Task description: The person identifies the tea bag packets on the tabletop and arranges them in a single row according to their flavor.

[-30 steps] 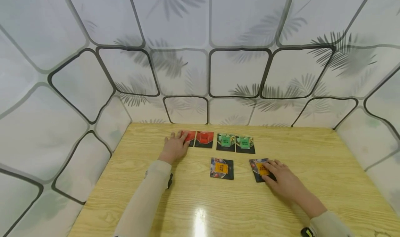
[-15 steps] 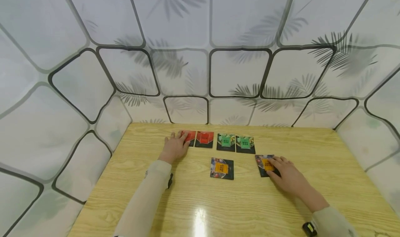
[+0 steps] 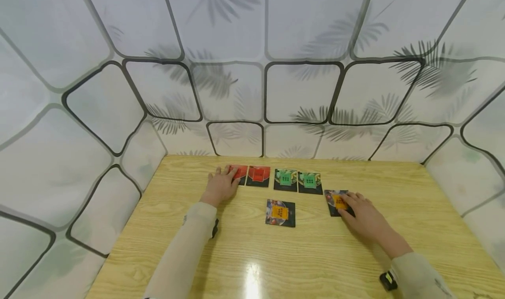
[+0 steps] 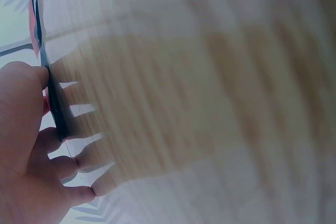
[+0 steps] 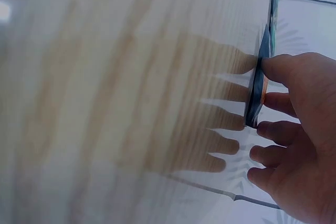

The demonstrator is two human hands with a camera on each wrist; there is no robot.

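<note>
My left hand [image 3: 218,187] rests on the left one of two red-and-black square sachets, its fingers over the left part of that red sachet [image 3: 241,172]. The left wrist view shows the sachet's dark edge [image 4: 60,114] flat on the table under thumb and fingertips. My right hand [image 3: 366,215] touches an orange-labelled sachet [image 3: 332,201] with thumb and fingers from above, covering its right side. In the right wrist view this sachet [image 5: 256,93] lies against the tabletop beneath the fingertips. A matching orange-labelled sachet [image 3: 280,212] lies untouched between the hands.
The second red sachet [image 3: 258,176] and two green-labelled sachets [image 3: 285,179] continue the back row on the wooden table [image 3: 300,264]. A patterned wall covering [image 3: 304,93] rises behind the table's back edge and along both sides.
My right hand has slid the orange-labelled sachet away from me and slightly right, and it now lies straighter, nearer the back row. My left hand stays on the red sachet.
</note>
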